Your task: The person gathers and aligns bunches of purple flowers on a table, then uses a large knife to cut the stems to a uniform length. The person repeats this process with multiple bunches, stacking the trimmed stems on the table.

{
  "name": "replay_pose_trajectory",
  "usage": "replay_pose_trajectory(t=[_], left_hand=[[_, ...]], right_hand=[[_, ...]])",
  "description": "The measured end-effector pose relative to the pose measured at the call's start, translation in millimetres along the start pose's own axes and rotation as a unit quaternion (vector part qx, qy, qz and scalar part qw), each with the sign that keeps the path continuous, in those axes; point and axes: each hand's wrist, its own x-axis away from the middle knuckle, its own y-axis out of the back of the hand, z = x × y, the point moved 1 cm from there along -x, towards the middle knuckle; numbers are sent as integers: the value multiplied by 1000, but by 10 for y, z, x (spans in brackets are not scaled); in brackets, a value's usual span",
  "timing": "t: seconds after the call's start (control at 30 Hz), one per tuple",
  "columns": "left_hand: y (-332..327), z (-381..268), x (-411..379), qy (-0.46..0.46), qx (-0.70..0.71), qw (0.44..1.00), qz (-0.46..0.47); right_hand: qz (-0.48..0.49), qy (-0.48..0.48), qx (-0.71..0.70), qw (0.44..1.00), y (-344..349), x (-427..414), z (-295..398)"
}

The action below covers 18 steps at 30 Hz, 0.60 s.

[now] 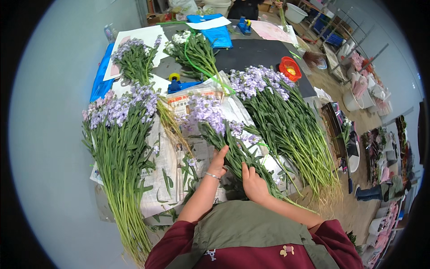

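Note:
Before me, my left hand [219, 163] is closed around the stems of a bunch of pale purple stock flowers [231, 144], thumb on top and a bracelet at the wrist. My right hand [253, 183] lies on the same bunch lower down, its fingers against the leafy stems; its grip is partly hidden. Under the bunch are newspaper sheets [161, 168] with loose leaves. A large pile of purple stock [282, 124] with bare roots lies to the right, and another pile [121, 144] lies to the left. Smaller purple [134, 62] and white [198, 50] bunches are farther back.
A blue tape dispenser [183, 86], a red plastic basket [290, 69] and a blue plastic packet [215, 35] are on the dark table [255, 53]. A person [243, 9] stands beyond the far edge; another person [379, 192] is at the right. Flower buckets [353, 97] stand on the floor.

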Motion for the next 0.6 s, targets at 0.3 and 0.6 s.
replay_pose_trajectory(t=[0.3, 0.6], left_hand=[[-229, -243, 254, 9, 61, 996, 66], [-81, -167, 164, 25, 86, 993, 73]], right_hand=[[140, -8, -278, 950, 255, -598, -1028], [-65, -200, -39, 977, -653, -1437, -2711]])
